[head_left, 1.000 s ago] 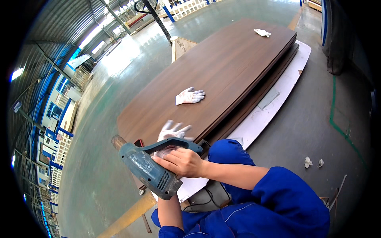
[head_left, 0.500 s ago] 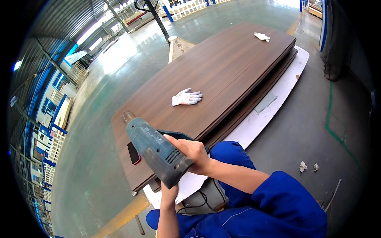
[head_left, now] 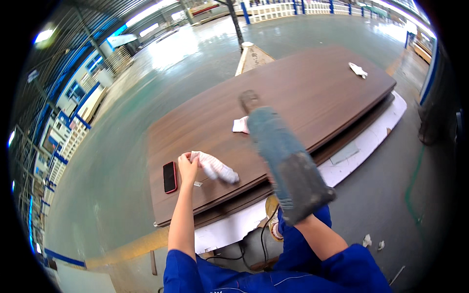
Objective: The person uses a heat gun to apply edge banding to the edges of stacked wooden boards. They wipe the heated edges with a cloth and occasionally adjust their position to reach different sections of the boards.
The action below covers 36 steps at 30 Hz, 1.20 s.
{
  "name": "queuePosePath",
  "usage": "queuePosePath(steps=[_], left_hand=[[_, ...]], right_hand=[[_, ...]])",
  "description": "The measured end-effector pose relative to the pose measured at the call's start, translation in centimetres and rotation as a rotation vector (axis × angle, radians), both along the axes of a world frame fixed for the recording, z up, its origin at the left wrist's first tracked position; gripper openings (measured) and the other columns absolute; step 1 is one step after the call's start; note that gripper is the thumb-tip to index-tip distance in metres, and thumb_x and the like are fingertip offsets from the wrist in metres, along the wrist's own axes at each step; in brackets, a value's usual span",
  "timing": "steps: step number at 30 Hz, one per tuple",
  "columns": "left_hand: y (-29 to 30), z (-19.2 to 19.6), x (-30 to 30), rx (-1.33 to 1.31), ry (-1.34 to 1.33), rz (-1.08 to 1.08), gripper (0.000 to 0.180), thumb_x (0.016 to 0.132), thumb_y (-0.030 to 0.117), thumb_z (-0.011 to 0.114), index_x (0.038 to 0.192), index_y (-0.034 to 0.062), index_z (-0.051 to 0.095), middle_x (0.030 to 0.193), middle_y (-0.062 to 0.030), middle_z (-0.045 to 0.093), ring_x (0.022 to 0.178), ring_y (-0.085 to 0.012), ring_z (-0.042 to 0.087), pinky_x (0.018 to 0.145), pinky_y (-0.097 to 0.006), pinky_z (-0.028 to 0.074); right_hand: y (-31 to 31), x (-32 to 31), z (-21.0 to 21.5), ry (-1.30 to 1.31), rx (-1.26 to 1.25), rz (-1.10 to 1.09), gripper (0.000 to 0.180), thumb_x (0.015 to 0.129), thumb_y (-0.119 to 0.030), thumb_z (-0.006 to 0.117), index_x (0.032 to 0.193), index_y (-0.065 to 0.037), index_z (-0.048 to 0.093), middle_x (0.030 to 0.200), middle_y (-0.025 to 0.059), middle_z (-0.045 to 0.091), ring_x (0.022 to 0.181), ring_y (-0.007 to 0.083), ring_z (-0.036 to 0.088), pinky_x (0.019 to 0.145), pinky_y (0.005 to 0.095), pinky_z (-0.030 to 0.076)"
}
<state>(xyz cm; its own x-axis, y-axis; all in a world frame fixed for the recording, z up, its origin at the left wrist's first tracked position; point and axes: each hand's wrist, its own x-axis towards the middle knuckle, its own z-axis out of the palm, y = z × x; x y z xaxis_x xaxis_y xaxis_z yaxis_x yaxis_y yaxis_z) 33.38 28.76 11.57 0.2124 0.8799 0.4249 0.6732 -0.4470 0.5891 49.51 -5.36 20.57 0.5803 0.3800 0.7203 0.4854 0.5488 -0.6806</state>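
Note:
My left hand (head_left: 187, 165) pinches the cuff of a white work glove (head_left: 215, 167), whose grey-tipped fingers hang over the brown panel (head_left: 205, 127). To the right, my right hand (head_left: 307, 223) holds up a teal and black heat gun (head_left: 281, 146), its metal nozzle pointing away from me. The gun's body hides most of that hand and its grip. Part of a second white glove (head_left: 241, 125) shows on the panel behind the gun. A black phone with a red edge (head_left: 170, 177) lies left of my left hand, and a small pale scrap (head_left: 198, 184) is beside my wrist.
The panel tops a stack, with white sheeting (head_left: 220, 235) under it. A crumpled white item (head_left: 358, 70) sits at its far right. A black cable (head_left: 264, 244) runs by my shoe (head_left: 272, 215). A wooden triangular piece (head_left: 254, 57) stands behind the stack.
My left hand has left the heat gun and now holds a glove near the phone. The heat gun has swung right in my right hand. The view has shifted too.

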Motion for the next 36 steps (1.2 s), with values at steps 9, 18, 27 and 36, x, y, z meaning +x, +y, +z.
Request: queuePosePath(steps=[9,18,27,36], left_hand=[[5.9,-7.9,15.3,-0.159,-0.058,-0.282,0.024,0.08,0.013,0.065,0.101,0.0021,0.062,0.101,-0.0188,0.061,0.098,-0.0323,0.06,0.088,-0.04,0.047],[7.5,-11.7,23.4,-0.275,-0.12,-0.156,0.041,0.071,0.021,0.074,0.102,-0.0027,0.061,0.102,-0.0211,0.064,0.097,-0.0344,0.062,0.084,-0.041,0.049],[-4.3,-1.9,15.1,0.378,-0.013,-0.625,0.018,0.076,0.016,0.069,0.073,0.0002,0.062,0.077,-0.0151,0.06,0.082,-0.0329,0.055,0.075,-0.042,0.045],[-22.3,11.3,4.7,-0.288,-0.767,-0.888,0.017,0.089,0.014,0.06,0.085,-0.001,0.055,0.073,-0.0077,0.053,0.071,-0.0087,0.05,0.062,-0.026,0.043]], right_hand=[[-1.6,1.5,-2.2,-0.012,-0.41,-0.14,0.032,0.084,-0.006,0.064,0.115,0.001,0.06,0.111,0.0169,0.062,0.1,0.0284,0.061,0.09,0.0367,0.046],[-1.4,2.0,-1.8,-0.091,-0.522,-0.173,0.022,0.089,-0.004,0.059,0.11,0.003,0.062,0.107,0.016,0.063,0.096,0.0253,0.061,0.087,0.0361,0.046],[0.3,0.6,-0.2,0.405,-0.263,-0.101,0.01,0.095,-0.007,0.052,0.103,-0.004,0.055,0.087,0.0021,0.055,0.077,0.0088,0.052,0.073,0.0239,0.044],[1.4,-2.4,-1.8,0.177,-0.149,-0.254,0.028,0.095,-0.013,0.055,0.114,0.007,0.058,0.116,0.0152,0.06,0.1,0.0197,0.057,0.089,0.0322,0.047]])
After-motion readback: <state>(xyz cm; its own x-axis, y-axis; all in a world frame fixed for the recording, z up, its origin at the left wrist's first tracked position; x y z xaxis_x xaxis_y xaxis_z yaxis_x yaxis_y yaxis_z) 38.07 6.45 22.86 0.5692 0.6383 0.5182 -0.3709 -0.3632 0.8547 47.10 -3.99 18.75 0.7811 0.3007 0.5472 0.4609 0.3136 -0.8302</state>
